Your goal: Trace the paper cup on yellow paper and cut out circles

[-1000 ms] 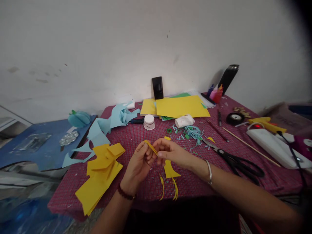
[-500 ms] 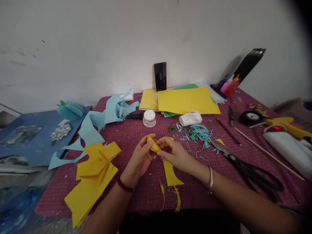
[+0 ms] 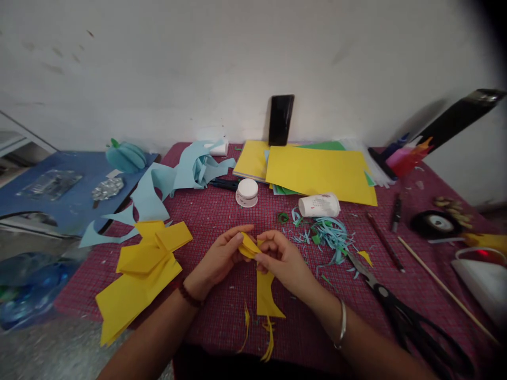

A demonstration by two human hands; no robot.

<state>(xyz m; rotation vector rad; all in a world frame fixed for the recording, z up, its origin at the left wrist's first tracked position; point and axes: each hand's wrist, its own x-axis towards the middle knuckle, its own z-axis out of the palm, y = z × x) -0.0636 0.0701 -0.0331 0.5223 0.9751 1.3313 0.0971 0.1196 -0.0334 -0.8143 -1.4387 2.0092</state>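
Over the red checked tablecloth, both my hands pinch one small yellow paper piece. My left hand grips its left end with thumb and fingers closed. My right hand holds the right end, fingers curled. Below them lies a yellow paper offcut with thin yellow slivers near the table's front edge.
Yellow scraps and light blue scraps lie at left. Behind are yellow sheets, a white jar, a tipped white bottle and a black phone. Blue shreds, scissors and a wooden stick lie at right.
The yellow strip between my fingers has gone from stretched out to folded into a small bent piece. The view has shifted, and both hands sit slightly lower.
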